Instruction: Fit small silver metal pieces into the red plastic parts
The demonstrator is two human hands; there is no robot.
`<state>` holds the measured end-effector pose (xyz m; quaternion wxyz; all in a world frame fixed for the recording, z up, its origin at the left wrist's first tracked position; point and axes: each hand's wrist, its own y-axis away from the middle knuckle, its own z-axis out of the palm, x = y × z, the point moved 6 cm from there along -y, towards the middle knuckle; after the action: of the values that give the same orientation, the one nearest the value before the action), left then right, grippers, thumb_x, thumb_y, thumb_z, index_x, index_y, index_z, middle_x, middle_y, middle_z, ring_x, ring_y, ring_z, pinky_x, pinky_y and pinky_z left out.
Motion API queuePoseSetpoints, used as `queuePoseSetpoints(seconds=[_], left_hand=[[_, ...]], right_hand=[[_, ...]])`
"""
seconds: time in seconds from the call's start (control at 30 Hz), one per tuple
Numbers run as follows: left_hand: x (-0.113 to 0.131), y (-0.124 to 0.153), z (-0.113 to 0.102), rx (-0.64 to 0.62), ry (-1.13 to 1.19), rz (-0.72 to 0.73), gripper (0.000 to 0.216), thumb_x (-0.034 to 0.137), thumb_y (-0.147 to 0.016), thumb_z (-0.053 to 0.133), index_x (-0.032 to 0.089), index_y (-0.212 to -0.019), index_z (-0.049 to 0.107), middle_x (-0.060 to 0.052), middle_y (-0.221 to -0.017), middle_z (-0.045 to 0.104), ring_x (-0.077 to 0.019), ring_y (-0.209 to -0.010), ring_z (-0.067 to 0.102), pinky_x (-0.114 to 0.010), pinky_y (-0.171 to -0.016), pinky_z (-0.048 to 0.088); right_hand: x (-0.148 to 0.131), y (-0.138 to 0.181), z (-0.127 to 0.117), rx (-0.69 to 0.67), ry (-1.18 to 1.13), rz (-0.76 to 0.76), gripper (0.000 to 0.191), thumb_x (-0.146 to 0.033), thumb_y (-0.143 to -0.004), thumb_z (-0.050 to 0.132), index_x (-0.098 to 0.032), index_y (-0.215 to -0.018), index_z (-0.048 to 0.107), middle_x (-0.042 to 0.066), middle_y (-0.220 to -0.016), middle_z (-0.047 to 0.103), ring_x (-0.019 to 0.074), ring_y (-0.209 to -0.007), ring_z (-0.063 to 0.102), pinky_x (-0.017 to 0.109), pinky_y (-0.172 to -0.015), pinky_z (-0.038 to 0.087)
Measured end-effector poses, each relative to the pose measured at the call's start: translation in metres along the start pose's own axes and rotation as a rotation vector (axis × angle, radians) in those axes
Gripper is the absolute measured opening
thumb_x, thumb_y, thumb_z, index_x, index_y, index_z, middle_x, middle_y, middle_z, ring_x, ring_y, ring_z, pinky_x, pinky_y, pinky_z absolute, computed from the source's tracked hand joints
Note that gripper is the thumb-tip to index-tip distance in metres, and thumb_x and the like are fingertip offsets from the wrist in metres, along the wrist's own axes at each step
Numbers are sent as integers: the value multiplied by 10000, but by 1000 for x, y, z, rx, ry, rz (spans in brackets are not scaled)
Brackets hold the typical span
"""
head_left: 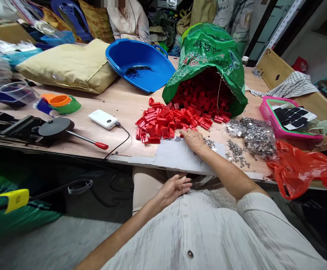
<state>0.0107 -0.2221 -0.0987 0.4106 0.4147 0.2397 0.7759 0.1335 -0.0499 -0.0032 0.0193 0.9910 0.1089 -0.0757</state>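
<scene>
My right hand [193, 140] lies palm down at the near edge of a heap of red plastic pieces [166, 122]. Its fingers stretch forward and touch or nearly touch the closest pieces; I see nothing held, though the undersides are hidden. Below the table edge, my left hand [177, 186] rests by my lap with its fingers loosely spread. Under my right wrist is a grey sheet [169, 153], with small shiny metal parts [209, 143] beside it. More red pieces spill from the mouth of a green woven sack [208, 48] lying on its side.
Right: loose metal parts [236, 153], bagged metal parts [257, 137], a pink basket [267, 112] and a red plastic bag [303, 168]. Left: a white power bank [103, 119] with a cable and a red-tipped lever tool [55, 127]. Behind: a blue basin [141, 56] and a seated person [129, 20].
</scene>
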Motion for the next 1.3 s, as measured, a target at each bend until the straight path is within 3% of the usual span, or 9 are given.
queuePoseSetpoints(seconds=[0.17, 0.27, 0.43, 0.53, 0.63, 0.7, 0.8, 0.9, 1.3], left_hand=[[15, 21, 19, -168, -217, 79, 282, 288, -762, 769, 110, -959, 675, -148, -971, 715, -211, -870, 705, -294, -792, 554], [45, 29, 23, -82, -342, 410, 405, 307, -747, 772, 176, -1105, 637, -99, -1011, 704, -203, -877, 696, -283, -746, 551], [81, 37, 35, 115, -696, 985, 580, 255, -684, 808, 253, -1221, 588, -75, -1269, 600, -207, -1041, 642, -274, -795, 549], [73, 27, 46, 19, -806, 969, 438, 258, -706, 788, 212, -1116, 642, -51, -1050, 686, -193, -921, 664, -300, -818, 549], [61, 19, 50, -86, -651, 828, 312, 277, -748, 759, 185, -1019, 634, -28, -924, 697, -164, -824, 671, -296, -787, 555], [56, 18, 51, -133, -506, 748, 303, 270, -756, 754, 181, -1008, 610, -41, -983, 699, -162, -854, 677, -290, -780, 560], [56, 21, 52, -163, -374, 695, 426, 235, -738, 773, 199, -1097, 546, -58, -1050, 701, -173, -881, 689, -313, -780, 575], [58, 22, 53, -188, -296, 666, 488, 217, -740, 773, 220, -1144, 501, -57, -1048, 705, -180, -871, 691, -358, -767, 593], [65, 38, 56, -143, -391, 941, 350, 153, -720, 782, 227, -1049, 688, -38, -1093, 694, -153, -982, 660, -284, -923, 514]], right_hand=[[8, 19, -13, 51, -102, 62, 249, -324, -966, 487, -266, -1199, 556, 77, -1049, 702, 229, -938, 637, 318, -775, 454], [6, 52, -23, 96, -454, 23, 192, -359, -936, 555, -257, -1098, 573, 6, -881, 716, 177, -809, 653, 262, -717, 436], [-13, 111, -20, -58, -901, -47, 181, -393, -889, 602, -216, -926, 601, -62, -641, 615, 103, -579, 547, 204, -580, 378], [-14, 133, -15, -84, -985, -36, 198, -396, -875, 613, -200, -858, 630, -44, -678, 612, 103, -606, 533, 209, -580, 377], [5, 146, -10, -146, -1080, -25, 243, -419, -907, 560, -203, -952, 663, -22, -731, 650, 122, -640, 577, 230, -617, 422], [42, 152, -13, -35, -972, 103, 253, -425, -905, 559, -207, -979, 666, -1, -781, 678, 146, -691, 606, 254, -659, 445], [111, 167, -29, 254, -448, 423, 176, -329, -902, 547, -204, -927, 669, 54, -936, 709, 195, -839, 623, 300, -756, 438], [149, 175, -32, 196, -79, 597, 168, -285, -887, 543, -200, -923, 683, 92, -958, 716, 237, -890, 632, 321, -758, 420], [159, 158, -21, 45, 112, 626, 237, -333, -907, 518, -198, -929, 711, 120, -922, 728, 258, -829, 650, 322, -701, 403]])
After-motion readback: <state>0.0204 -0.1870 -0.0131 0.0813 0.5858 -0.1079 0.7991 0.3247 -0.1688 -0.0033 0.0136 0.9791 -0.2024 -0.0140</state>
